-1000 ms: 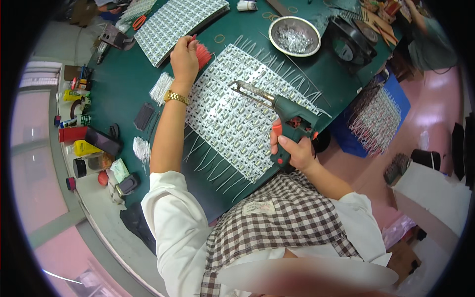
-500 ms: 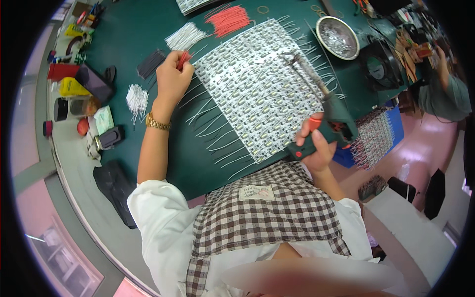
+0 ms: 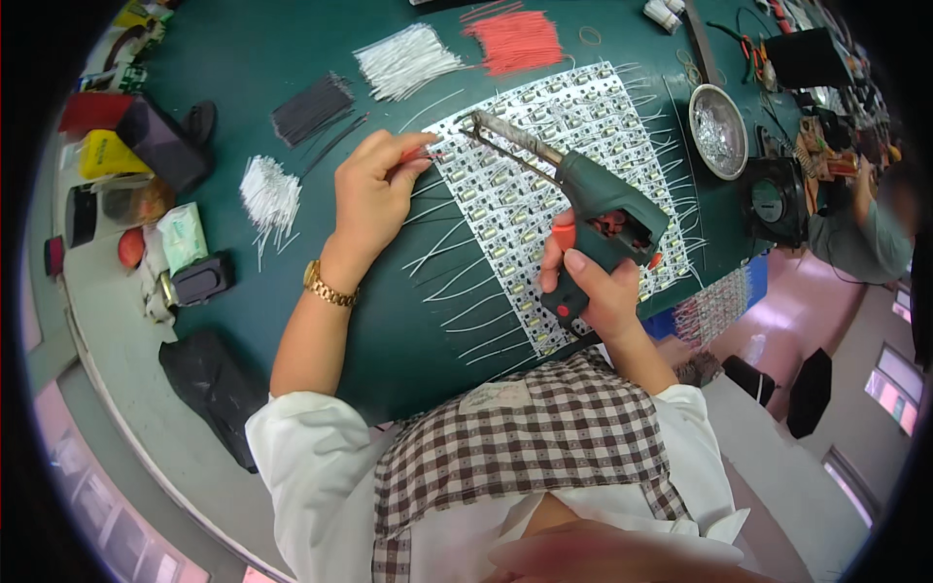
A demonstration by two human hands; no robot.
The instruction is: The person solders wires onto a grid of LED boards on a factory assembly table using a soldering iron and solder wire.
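My left hand, with a gold watch on its wrist, pinches short red wires at the upper left edge of a white panel of small circuit boards. In my right hand is a dark green soldering gun, held by its handle across the panel. Its long metal tip reaches over the panel's upper left corner, close to the red wires. Whether the tip touches anything I cannot tell. White wires stick out along the panel's left and right edges.
Bundles of red wires, white wires and black wires lie beyond my hands. Left is a pile of short white pieces. A metal bowl stands at right, near a black fan-like device. A person sits farther right.
My left hand has come from the wire bundles to the panel's edge, still pinching red wires. The soldering gun has swung leftward, its tip now near that hand. The whole view has shifted.
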